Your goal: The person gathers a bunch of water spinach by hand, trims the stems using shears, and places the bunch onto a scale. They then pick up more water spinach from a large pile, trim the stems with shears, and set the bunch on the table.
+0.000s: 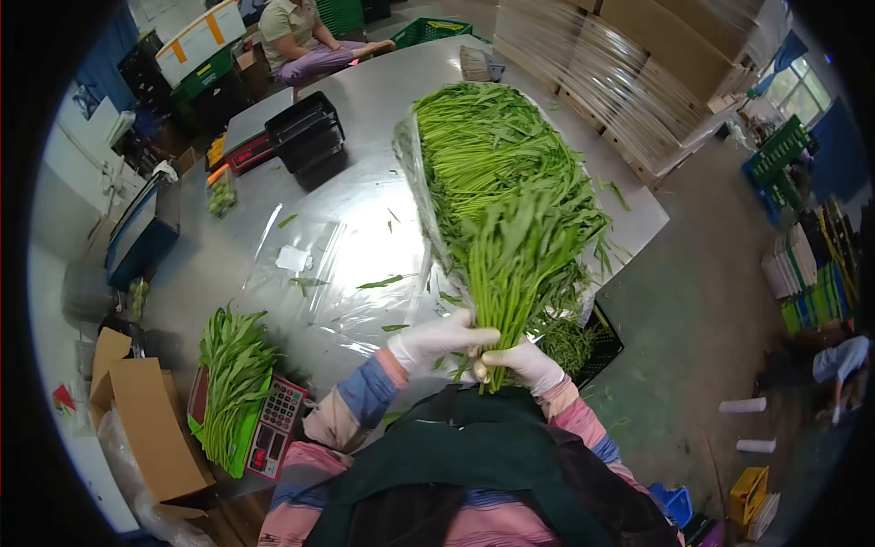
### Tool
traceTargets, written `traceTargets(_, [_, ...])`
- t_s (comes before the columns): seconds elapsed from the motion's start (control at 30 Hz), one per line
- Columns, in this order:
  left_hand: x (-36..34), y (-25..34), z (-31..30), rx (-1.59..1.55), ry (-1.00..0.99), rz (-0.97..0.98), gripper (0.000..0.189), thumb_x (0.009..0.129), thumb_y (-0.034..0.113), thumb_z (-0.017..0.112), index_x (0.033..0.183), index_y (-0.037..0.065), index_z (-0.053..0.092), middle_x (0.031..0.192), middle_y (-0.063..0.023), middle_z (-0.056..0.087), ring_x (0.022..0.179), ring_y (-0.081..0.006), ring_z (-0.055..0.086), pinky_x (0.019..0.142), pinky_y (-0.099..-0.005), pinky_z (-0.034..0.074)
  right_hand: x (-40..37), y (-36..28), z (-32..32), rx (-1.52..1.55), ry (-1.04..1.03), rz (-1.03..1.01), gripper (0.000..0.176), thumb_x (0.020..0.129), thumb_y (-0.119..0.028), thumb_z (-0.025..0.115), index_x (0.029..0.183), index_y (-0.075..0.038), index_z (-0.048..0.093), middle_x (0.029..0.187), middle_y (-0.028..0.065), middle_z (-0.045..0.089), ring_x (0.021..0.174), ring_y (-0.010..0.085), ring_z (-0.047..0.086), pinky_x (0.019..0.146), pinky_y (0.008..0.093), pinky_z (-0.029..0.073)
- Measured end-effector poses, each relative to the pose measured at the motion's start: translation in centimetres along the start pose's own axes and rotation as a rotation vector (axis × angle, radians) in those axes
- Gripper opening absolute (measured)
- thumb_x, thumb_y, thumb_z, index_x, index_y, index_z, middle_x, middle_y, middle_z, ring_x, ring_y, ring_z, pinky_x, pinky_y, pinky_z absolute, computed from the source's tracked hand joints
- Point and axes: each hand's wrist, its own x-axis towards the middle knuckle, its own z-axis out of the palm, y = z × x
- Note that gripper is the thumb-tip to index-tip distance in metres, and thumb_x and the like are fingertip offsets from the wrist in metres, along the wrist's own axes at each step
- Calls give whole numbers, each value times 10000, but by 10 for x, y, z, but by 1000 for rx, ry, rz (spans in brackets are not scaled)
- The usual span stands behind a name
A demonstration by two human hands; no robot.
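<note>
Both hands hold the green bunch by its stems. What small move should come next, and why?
Probably lift the bunch a little toward the body, clear of the pile. The gloved left hand and right hand grip its stem ends, while its leaves overlap the pile behind. The scale already carries another bunch.

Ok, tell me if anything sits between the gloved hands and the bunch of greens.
Nothing visible does. The left hand and the right hand both clasp the stem end of the bunch of greens, with no other object between them and the stems.
</note>
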Motion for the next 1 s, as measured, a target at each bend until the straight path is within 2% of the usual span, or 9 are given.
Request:
traceTargets(0.17, [10, -26, 10, -41, 100, 357, 384, 973, 210, 619, 1285, -14, 595, 1291, -142, 614, 1129, -196, 602, 954, -342, 505, 7, -15, 26, -296, 109, -4, 389, 908, -129, 711, 1227, -11, 522, 958, 106, 678, 840, 178, 684, 729, 309, 568])
traceTargets(0.2, [11, -30, 10, -144, 134, 386, 353, 970, 184, 623, 1263, -12, 603, 1281, -140, 624, 1122, -198, 608, 961, -344, 503, 18, -10, 22, -561, 100, -180, 459, 908, -127, 718, 1282, -17, 475, 996, 111, 684, 880, 186, 685, 769, 316, 565])
traceTargets(0.27, [4, -29, 9, -230, 323, 490, 281, 974, 130, 608, 1216, -12, 620, 1224, -132, 659, 1076, -184, 627, 959, -344, 504, 12, -32, 29, -818, 221, -36, 549, 841, -282, 787, 1244, 17, 563, 1021, 125, 703, 899, 219, 689, 816, 340, 554])
traceTargets(0.33, [0, -32, -3, -256, 504, 461, 201, 989, 124, 590, 1143, -5, 607, 1097, -92, 678, 983, -160, 640, 855, -330, 534, 13, -32, 20, -1089, 405, -158, 649, 762, -439, 816, 1171, 37, 651, 1034, 148, 711, 912, 242, 697, 830, 357, 547])
traceTargets(0.43, [2, -51, -19, -121, 710, 480, 156, 991, 91, 572, 1128, 17, 585, 1041, -70, 668, 916, -140, 634, 758, -303, 541, 28, -35, 30, -953, 472, -453, 383, 800, -196, 806, 1127, -30, 693, 960, 108, 709, 878, 226, 692, 784, 321, 540])
traceTargets(0.57, [7, -63, -15, 133, 932, 568, 227, 952, 87, 602, 1151, -23, 601, 965, -76, 680, 888, -173, 654, 749, -323, 533, 64, -32, 58, -1148, 381, -848, 319, 777, -28, 783, 1085, -29, 703, 880, 82, 643, 764, 174, 634, 697, 285, 525])
traceTargets(0.83, [-7, -58, -4, 53, 891, 526, 276, 970, 145, 615, 1185, -26, 592, 962, -48, 675, 798, -105, 626, 672, -278, 521, 81, -21, 60, -1014, 398, -607, 99, 862, -12, 704, 934, -6, 636, 815, 47, 631, 704, 113, 596, 626, 269, 493])
traceTargets(0.87, [-13, -55, -6, -45, 772, 439, 366, 1000, 156, 580, 1321, -12, 528, 1219, -92, 631, 1094, -157, 599, 887, -292, 503, 82, -19, 61, -1039, 407, -604, 74, 912, -43, 668, 952, -8, 616, 814, 36, 638, 679, 95, 597, 591, 257, 500])
traceTargets(1.0, [-23, -51, -10, -199, 595, 266, 510, 987, 173, 612, 1453, 44, 450, 1307, -107, 587, 1067, -145, 610, 861, -295, 524, 74, -30, 70, -566, 472, -188, 122, 940, -92, 660, 1024, -24, 602, 819, 37, 647, 648, 105, 614, 565, 252, 522])
